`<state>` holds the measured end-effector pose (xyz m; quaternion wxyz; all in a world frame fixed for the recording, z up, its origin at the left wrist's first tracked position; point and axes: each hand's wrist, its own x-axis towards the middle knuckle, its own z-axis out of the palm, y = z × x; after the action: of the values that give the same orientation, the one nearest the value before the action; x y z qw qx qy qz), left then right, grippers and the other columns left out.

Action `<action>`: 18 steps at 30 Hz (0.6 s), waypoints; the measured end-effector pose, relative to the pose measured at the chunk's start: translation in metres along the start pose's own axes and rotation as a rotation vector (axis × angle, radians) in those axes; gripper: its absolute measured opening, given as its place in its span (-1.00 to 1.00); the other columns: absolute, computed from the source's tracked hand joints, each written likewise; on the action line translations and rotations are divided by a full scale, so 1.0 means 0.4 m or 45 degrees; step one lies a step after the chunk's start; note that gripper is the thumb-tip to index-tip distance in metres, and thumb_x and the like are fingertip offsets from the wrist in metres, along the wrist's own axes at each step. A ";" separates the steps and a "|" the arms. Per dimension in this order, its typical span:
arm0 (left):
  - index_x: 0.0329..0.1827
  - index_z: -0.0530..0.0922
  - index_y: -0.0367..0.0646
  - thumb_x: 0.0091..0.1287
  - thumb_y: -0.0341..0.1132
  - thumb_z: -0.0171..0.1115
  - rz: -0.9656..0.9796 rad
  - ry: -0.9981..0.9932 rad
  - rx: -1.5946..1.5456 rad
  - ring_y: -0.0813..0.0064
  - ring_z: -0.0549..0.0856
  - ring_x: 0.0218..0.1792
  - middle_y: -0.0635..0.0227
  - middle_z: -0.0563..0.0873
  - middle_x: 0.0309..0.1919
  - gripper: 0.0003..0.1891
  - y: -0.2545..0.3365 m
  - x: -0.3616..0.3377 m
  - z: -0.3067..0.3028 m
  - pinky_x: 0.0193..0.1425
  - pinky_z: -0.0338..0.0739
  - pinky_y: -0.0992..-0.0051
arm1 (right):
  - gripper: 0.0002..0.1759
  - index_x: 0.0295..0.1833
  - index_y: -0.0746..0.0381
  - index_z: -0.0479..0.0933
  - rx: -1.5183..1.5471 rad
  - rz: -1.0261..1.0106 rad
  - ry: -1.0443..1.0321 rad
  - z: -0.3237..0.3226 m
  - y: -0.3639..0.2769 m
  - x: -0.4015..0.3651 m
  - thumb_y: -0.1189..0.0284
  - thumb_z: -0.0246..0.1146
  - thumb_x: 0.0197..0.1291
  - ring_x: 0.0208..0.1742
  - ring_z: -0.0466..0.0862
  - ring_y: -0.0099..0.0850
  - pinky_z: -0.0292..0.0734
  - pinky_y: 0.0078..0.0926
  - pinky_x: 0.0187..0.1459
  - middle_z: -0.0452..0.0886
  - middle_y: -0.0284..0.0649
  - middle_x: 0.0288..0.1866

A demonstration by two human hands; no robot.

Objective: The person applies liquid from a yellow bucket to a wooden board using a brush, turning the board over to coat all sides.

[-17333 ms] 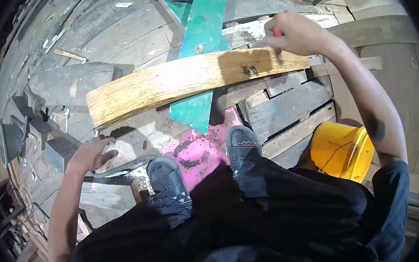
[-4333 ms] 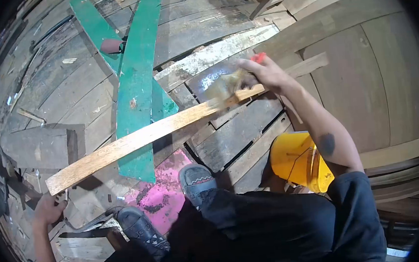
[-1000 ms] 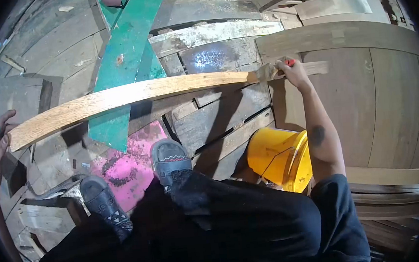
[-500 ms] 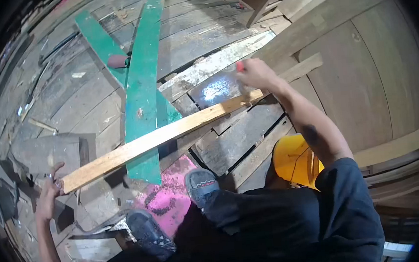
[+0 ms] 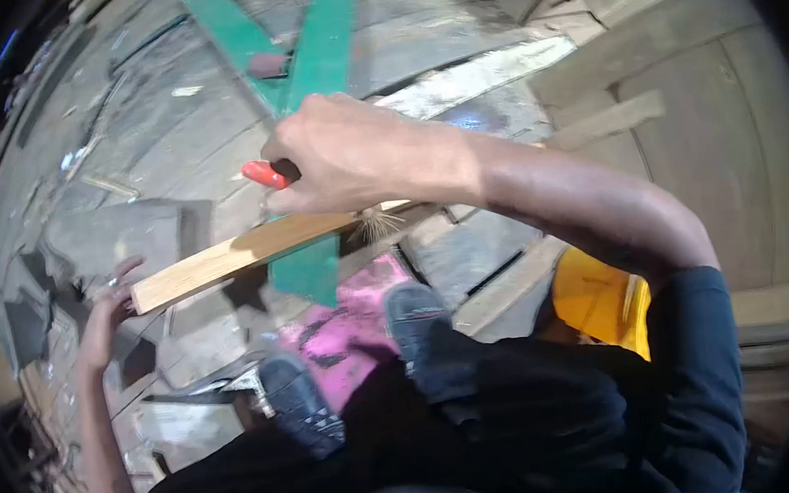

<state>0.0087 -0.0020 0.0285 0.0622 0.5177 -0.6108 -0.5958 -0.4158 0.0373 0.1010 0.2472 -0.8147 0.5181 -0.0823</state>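
Observation:
A long light-brown wooden strip [image 5: 229, 263] lies slanted across the lower middle. Its near left end touches the fingers of my left hand [image 5: 116, 305], which are closed round that end. Above the strip, my right hand [image 5: 336, 154] is wrapped round a red handle [image 5: 265, 174]. Under this hand, thin bristles [image 5: 377, 225] show beside the strip; how they join the handle is hidden. My right hand and forearm cover the strip's far part. Green boards [image 5: 327, 34] lie beyond, crossing in a V shape, with a dark reddish object [image 5: 267, 65] on them.
A yellow bucket [image 5: 598, 300] stands beside my right leg. My shoes rest near a pink panel [image 5: 337, 344]. Wooden panels [image 5: 683, 150] lie at the right, a white-stained board [image 5: 492, 72] behind. Scraps [image 5: 33, 303] clutter the left side of the plank floor.
My right hand has moved left along the strip from its far end, carrying the red handle. The camera view has shifted, so the boards sit higher and further right. My left hand stays at the strip's end.

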 end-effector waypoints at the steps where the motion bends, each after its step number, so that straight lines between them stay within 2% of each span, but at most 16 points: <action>1: 0.61 0.28 -0.10 0.52 0.10 -0.10 0.025 -0.022 -0.024 0.44 0.65 0.14 0.29 0.68 0.11 -0.31 -0.017 0.004 -0.011 0.31 0.48 0.32 | -0.58 -0.17 0.36 0.73 0.022 -0.047 0.029 0.012 -0.027 0.031 0.15 0.37 0.21 -0.30 0.77 0.06 0.69 -0.09 -0.08 0.75 0.11 -0.36; 4: 0.59 0.30 -0.11 0.56 0.09 -0.14 0.057 -0.039 -0.030 0.39 0.63 0.18 0.28 0.66 0.15 -0.34 -0.053 0.006 -0.029 0.35 0.46 0.30 | -0.56 -0.12 0.37 0.74 0.133 -0.137 -0.033 0.031 -0.148 0.111 0.15 0.39 0.20 -0.22 0.77 0.11 0.68 -0.03 -0.05 0.75 0.13 -0.33; 6: 0.57 0.32 -0.18 0.58 0.06 -0.17 0.037 -0.046 -0.086 0.37 0.62 0.22 0.25 0.65 0.21 -0.35 -0.063 -0.005 -0.045 0.38 0.45 0.29 | -0.56 -0.16 0.39 0.74 0.152 -0.312 0.072 0.052 -0.217 0.160 0.15 0.39 0.20 -0.24 0.77 0.11 0.68 -0.02 -0.08 0.74 0.15 -0.35; 10: 0.50 0.36 -0.33 0.60 0.02 -0.18 0.098 0.078 0.020 0.30 0.63 0.27 0.15 0.64 0.28 -0.36 -0.111 -0.017 -0.065 0.42 0.46 0.23 | -0.55 -0.32 0.41 0.71 0.230 -0.511 0.106 0.071 -0.328 0.224 0.14 0.39 0.21 -0.30 0.76 0.12 0.70 -0.04 -0.18 0.70 0.20 -0.43; 11: 0.49 0.38 -0.31 0.57 -0.05 -0.13 0.133 -0.054 0.148 0.23 0.62 0.31 0.13 0.63 0.30 -0.41 -0.122 -0.027 -0.085 0.46 0.44 0.20 | -0.55 -0.29 0.42 0.70 0.218 -0.562 0.118 0.078 -0.342 0.234 0.15 0.39 0.23 -0.29 0.77 0.10 0.70 -0.06 -0.16 0.70 0.19 -0.42; 12: 0.49 0.38 -0.31 0.57 -0.05 -0.13 0.131 -0.048 0.152 0.23 0.62 0.31 0.13 0.63 0.30 -0.41 -0.145 -0.032 -0.105 0.46 0.44 0.20 | -0.55 -0.29 0.42 0.70 0.220 -0.569 0.122 0.086 -0.357 0.245 0.15 0.39 0.23 -0.29 0.77 0.10 0.70 -0.06 -0.16 0.70 0.19 -0.42; 14: 0.57 0.34 -0.20 0.54 -0.07 0.05 0.090 0.032 0.410 0.34 0.39 0.50 0.28 0.45 0.48 -0.39 -0.262 -0.037 -0.176 0.57 0.29 0.25 | -0.56 -0.22 0.42 0.70 0.349 -0.626 0.212 0.101 -0.382 0.264 0.17 0.40 0.24 -0.27 0.78 0.07 0.70 -0.05 -0.13 0.70 0.16 -0.42; 15: 0.56 0.35 -0.20 0.53 -0.13 0.06 0.407 0.145 0.687 0.36 0.39 0.47 0.27 0.48 0.46 -0.40 -0.274 -0.044 -0.171 0.55 0.30 0.29 | -0.59 -0.20 0.38 0.68 0.491 -0.610 0.210 0.099 -0.390 0.268 0.17 0.41 0.24 -0.27 0.79 0.03 0.68 -0.07 -0.13 0.70 0.13 -0.42; 16: 0.56 0.35 -0.20 0.53 -0.13 0.06 0.403 0.151 0.685 0.36 0.39 0.47 0.27 0.48 0.46 -0.40 -0.284 -0.043 -0.170 0.55 0.30 0.29 | -0.59 -0.20 0.38 0.68 0.492 -0.617 0.206 0.099 -0.393 0.274 0.17 0.41 0.24 -0.27 0.79 0.03 0.68 -0.07 -0.13 0.70 0.13 -0.42; 18: 0.58 0.32 -0.22 0.54 -0.10 0.03 0.316 0.076 0.319 0.34 0.37 0.49 0.22 0.45 0.49 -0.39 -0.256 -0.031 -0.151 0.58 0.25 0.28 | -0.57 -0.25 0.35 0.65 0.706 -0.599 0.325 0.095 -0.394 0.286 0.13 0.43 0.23 -0.33 0.76 -0.01 0.64 -0.11 -0.17 0.69 0.09 -0.43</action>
<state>0.1132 -0.0080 -0.0290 0.0884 0.4594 -0.7374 -0.4871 -0.2230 0.0018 0.1311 0.3660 -0.7968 0.3017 -0.3745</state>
